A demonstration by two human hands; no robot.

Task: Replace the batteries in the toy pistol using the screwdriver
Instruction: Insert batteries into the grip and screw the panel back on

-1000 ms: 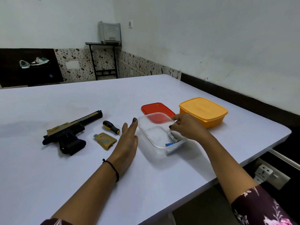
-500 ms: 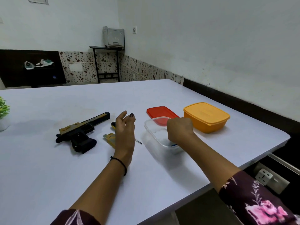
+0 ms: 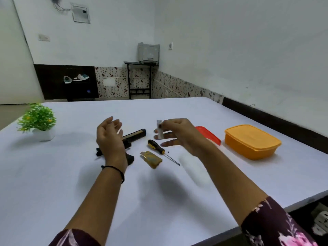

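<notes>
The white table filled the lower half of the frame. At centre left the left hand hung above the toy pistol, its fingers loosely curled, apart and holding nothing. It was the nearer hand and hid most of the pistol: only the barrel, pointing toward the upper right, and a bit of dark grip below the wrist showed, and the battery bay could not be seen. Just right of centre the right hand pinched a battery between thumb and forefinger, with the other fingers spread beneath. The battery stood nearly upright, up and to the right of the pistol and apart from it, so it would likely have to travel down-left to reach the grip. A clear container under the right forearm was blurred. The screwdriver, tip toward the lower right, and the battery cover lay below the battery. A dark speck beside the shaft may have been the screw.
</notes>
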